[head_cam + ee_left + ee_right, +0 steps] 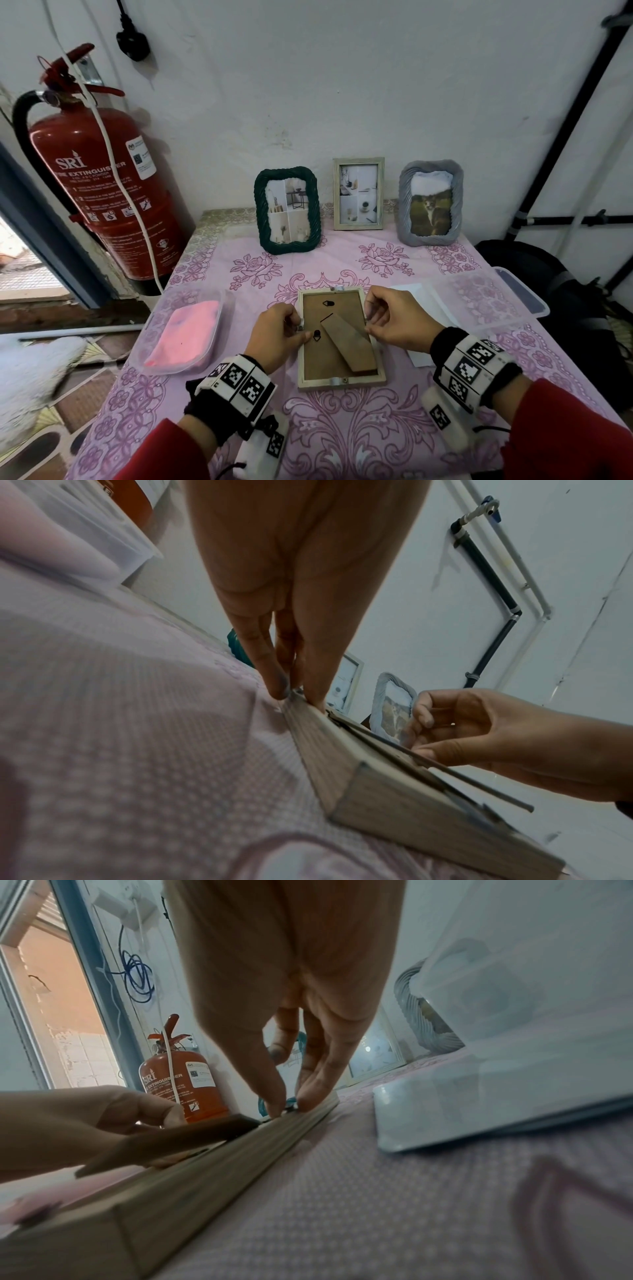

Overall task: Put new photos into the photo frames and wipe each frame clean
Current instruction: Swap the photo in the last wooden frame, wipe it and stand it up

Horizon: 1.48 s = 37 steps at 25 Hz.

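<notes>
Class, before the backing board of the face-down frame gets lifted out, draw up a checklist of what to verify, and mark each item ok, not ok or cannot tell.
1. Wooden frame lies face down, flat on the tablecloth: ok.
2. Left hand pinches the left-edge clip: ok.
3. Right hand pinches the right-edge clip: ok.
4. Both side clips turned clear of the backing board: cannot tell.
5. Bottom clip released: cannot tell.
6. Pink cloth within reach in its tray: ok.

At the centre of the frame the right hand [291,1001] pinches a small clip at the pale wooden frame's [192,1185] edge, the left hand [85,1123] at lower left, a fire extinguisher [185,1085] behind.
</notes>
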{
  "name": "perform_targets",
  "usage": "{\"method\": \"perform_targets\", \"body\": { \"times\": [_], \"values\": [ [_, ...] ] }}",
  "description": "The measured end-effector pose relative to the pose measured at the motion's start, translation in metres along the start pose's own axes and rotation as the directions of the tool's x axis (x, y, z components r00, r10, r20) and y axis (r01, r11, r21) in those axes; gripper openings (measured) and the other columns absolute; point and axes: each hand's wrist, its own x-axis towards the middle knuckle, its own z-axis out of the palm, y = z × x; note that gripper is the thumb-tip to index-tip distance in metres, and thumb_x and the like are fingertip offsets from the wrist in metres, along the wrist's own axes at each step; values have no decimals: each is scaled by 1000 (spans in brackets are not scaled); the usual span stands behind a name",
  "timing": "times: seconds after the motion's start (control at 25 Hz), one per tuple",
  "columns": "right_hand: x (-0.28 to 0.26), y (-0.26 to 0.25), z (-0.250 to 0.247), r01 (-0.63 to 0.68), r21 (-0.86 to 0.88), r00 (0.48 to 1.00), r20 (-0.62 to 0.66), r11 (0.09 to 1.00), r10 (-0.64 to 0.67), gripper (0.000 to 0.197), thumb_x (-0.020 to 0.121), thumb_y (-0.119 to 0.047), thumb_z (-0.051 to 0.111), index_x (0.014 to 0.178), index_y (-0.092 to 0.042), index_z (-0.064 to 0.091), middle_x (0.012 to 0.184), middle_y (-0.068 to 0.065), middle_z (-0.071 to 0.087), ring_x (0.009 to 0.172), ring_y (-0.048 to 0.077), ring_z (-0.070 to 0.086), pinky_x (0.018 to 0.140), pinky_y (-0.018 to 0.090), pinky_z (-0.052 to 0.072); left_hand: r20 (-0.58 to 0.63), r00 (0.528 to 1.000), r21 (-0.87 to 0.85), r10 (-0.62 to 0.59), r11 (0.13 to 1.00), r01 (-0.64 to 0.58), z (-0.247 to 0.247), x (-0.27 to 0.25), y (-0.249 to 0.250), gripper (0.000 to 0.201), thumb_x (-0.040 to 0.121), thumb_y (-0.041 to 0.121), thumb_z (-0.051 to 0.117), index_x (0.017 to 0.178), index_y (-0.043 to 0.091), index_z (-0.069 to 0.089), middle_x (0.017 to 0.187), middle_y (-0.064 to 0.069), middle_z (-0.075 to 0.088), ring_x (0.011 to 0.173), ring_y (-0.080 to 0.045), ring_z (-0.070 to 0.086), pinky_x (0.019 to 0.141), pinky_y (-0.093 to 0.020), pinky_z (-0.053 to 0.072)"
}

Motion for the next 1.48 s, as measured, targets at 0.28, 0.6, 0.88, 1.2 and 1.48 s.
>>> {"method": "perform_targets", "body": {
  "times": [0.28,0.6,0.88,1.2,1.48],
  "values": [
    [-1,-1,-2,-14,0,1000,8,1000,14,26,72,3,71,82,-16,57,77,-1,60,63,6,56,57,12,45,32,999,78,-3,997,1,-2,3,1,22,76,11,74,81,7,53,81,-8,58,70,-17,52,64,-23,45],
    [-1,-4,2,-93,5,996,-6,996,93,27,77,0,68,99,-10,55,81,5,55,69,14,53,62,14,46,-72,988,39,-137,989,140,6,10,5,22,74,10,76,88,2,61,79,-7,58,75,-18,54,73,-28,49],
    [-3,-8,9,-56,-33,996,-64,998,54,32,77,3,60,105,-8,50,75,5,54,64,15,52,62,20,47,-75,981,-18,-180,984,179,8,7,3,22,77,8,72,94,0,60,81,-8,59,76,-18,53,79,-35,51],
    [-1,-4,8,-38,-12,999,-37,999,38,29,76,6,58,100,-9,55,77,3,59,66,15,57,64,23,50,7,998,66,-69,996,68,8,10,2,15,80,1,63,95,4,65,108,-18,56,79,-16,52,71,-15,40],
    [-1,-2,2,-58,77,998,14,995,57,35,71,14,59,95,-12,58,76,3,64,68,13,57,59,16,49,107,993,78,-51,996,43,7,12,-6,11,86,7,62,96,7,67,109,-18,56,87,-21,56,75,-17,39]
  ]
}}
